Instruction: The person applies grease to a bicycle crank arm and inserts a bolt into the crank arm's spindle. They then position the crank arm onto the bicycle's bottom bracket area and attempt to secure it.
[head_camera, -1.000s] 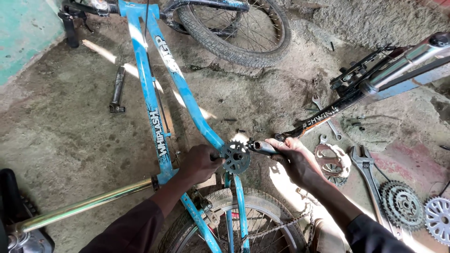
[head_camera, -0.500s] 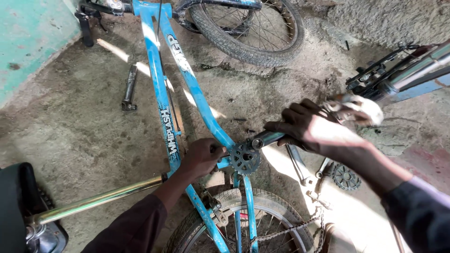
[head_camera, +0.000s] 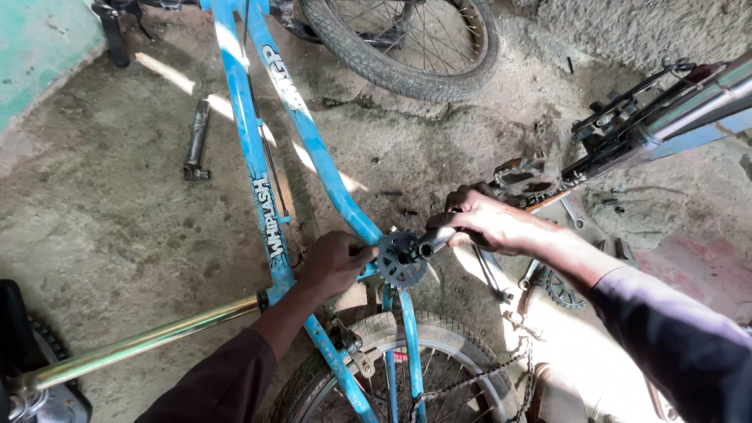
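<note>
Presently, the person's left hand is curled against the blue bicycle frame at the bottom bracket, fingers bent and pressed to the left face of the toothed sprocket; whether they pinch a part there cannot be told. The right hand sits at the sprocket's two o'clock, fingers wrapped shut around a dark crank arm whose round end meets the sprocket's centre. The sprocket stands near the middle of the view, where the frame tubes join.

At six o'clock from the sprocket, a spoked wheel with tyre lies within the frame's rear stays, and a loose chain hangs at its right. A brass-coloured seat post runs out toward eight o'clock. At twelve o'clock a second wheel lies on the concrete floor. A dark metal part lies on the floor at ten o'clock, well apart from the hands. A small cog lies at four o'clock from the right hand, and another bicycle's frame crosses at two o'clock.
</note>
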